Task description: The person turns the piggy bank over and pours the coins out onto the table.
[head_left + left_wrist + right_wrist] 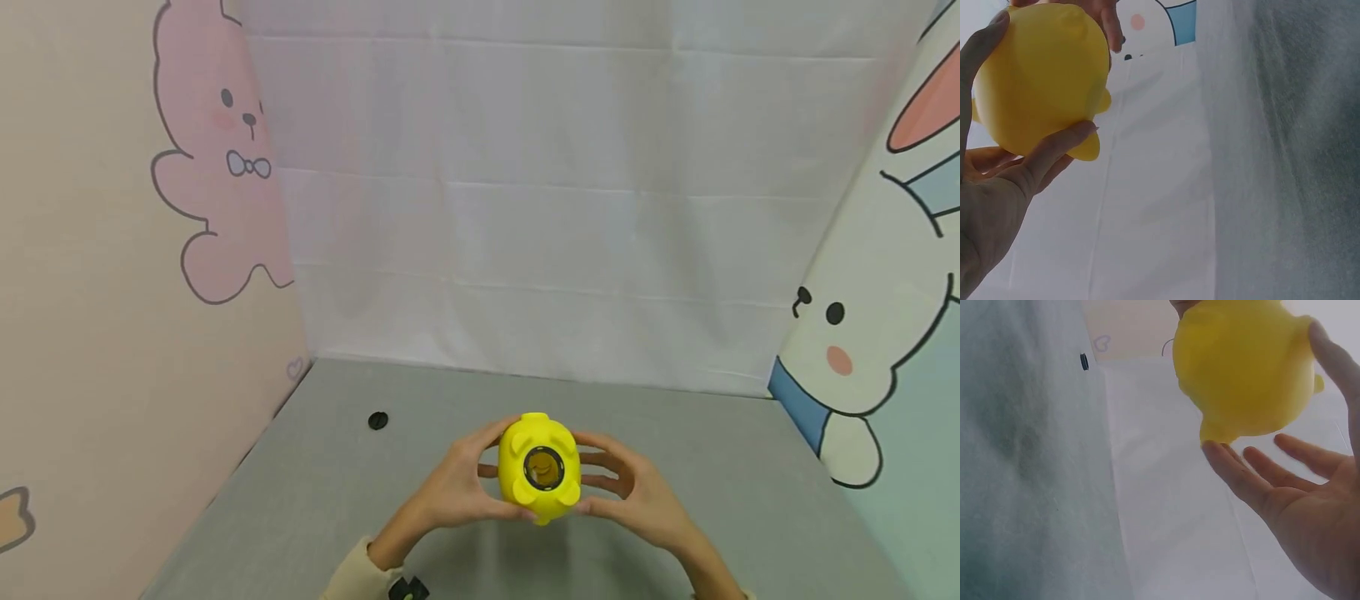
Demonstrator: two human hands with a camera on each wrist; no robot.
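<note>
Yellow piggy bank (539, 469) held off the grey table (315, 500), round bottom opening facing the camera. Left hand (455, 487) and right hand (637, 493) cup it from opposite sides, fingers curled round the body, equally near. Small black plug (378, 421) lies well apart, far-left.

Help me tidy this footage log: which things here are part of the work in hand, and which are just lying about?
In hand:
yellow toy, its round hole facing the camera
left hand, holding it
right hand, fingertips on it

Lying about:
black cap, on the grey table, apart from the hands
cartoon backdrop
</note>
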